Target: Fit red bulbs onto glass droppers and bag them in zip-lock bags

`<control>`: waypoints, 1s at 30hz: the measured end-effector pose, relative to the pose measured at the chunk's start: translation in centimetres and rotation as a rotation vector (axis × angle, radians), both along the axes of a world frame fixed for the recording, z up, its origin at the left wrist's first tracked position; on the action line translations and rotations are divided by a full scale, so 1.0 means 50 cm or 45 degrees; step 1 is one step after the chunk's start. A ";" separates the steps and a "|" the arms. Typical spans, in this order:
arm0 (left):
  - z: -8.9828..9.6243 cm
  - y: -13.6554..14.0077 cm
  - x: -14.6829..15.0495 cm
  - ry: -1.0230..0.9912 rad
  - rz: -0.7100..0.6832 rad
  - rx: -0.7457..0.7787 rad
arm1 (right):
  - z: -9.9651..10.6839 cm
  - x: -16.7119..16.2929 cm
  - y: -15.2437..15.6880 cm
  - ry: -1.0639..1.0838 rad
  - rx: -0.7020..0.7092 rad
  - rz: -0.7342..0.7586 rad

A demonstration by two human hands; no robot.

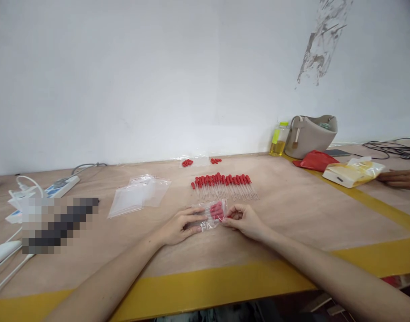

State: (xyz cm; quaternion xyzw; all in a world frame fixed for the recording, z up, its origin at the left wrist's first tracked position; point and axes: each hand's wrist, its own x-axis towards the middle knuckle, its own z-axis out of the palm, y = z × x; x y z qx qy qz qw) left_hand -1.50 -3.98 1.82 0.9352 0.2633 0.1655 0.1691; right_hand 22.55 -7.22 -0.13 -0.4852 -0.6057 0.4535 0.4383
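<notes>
A small clear plastic bag (208, 223) with several red rubber bulbs (217, 210) in it lies flat on the table. My left hand (183, 225) holds the bag's left end, its fingers over the film and its thumb at the near edge. At the bag's right edge, my right hand (245, 221) is closed in a pinch, with a bit of red showing at the fingertips that looks like another bulb. Just beyond the bag, several glass droppers (221, 185) with red bulbs lie in a row, bulbs pointing away from me.
Flat clear bags (134, 197) lie to the left. Loose red bulbs (187, 163) sit near the wall. A power strip (62, 185) with cables is at far left. On the right are a bottle (279, 138), a handbag (312, 134), a white-yellow packet (352, 172) and another person's hand (401, 179).
</notes>
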 end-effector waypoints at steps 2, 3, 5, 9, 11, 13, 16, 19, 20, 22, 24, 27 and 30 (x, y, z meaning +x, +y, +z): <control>-0.001 -0.001 -0.001 -0.009 0.002 0.004 | 0.000 0.002 0.003 0.049 -0.013 -0.018; -0.001 -0.001 -0.001 -0.018 0.003 0.006 | 0.002 0.004 0.004 0.057 -0.009 -0.032; -0.001 -0.002 0.000 -0.031 0.008 0.007 | 0.006 0.009 0.006 0.021 0.040 -0.075; -0.001 -0.004 0.002 -0.041 0.016 0.020 | 0.012 0.015 0.005 -0.159 0.142 -0.151; 0.000 -0.005 0.003 -0.046 0.017 0.019 | 0.013 0.013 0.002 -0.203 0.143 -0.134; 0.001 -0.005 0.002 -0.049 0.018 0.005 | 0.013 0.010 -0.002 -0.187 0.156 -0.082; 0.001 -0.005 0.001 -0.056 0.023 -0.009 | 0.012 0.007 -0.007 -0.173 0.241 -0.036; 0.000 -0.004 -0.001 -0.045 0.034 -0.008 | 0.004 0.009 -0.006 -0.193 0.291 -0.006; -0.001 -0.003 -0.001 -0.039 0.037 -0.008 | 0.000 0.010 -0.004 -0.181 0.277 0.021; -0.001 -0.003 -0.001 -0.031 0.038 -0.006 | -0.006 0.016 0.001 -0.148 0.234 0.049; 0.001 -0.004 -0.001 -0.031 0.031 -0.005 | -0.009 0.023 0.007 -0.154 0.220 -0.032; 0.011 -0.003 -0.007 -0.013 -0.023 -0.054 | -0.002 0.034 0.019 -0.213 0.129 -0.160; 0.023 0.008 -0.029 0.049 -0.126 -0.178 | 0.020 0.038 0.033 -0.257 -0.147 -0.032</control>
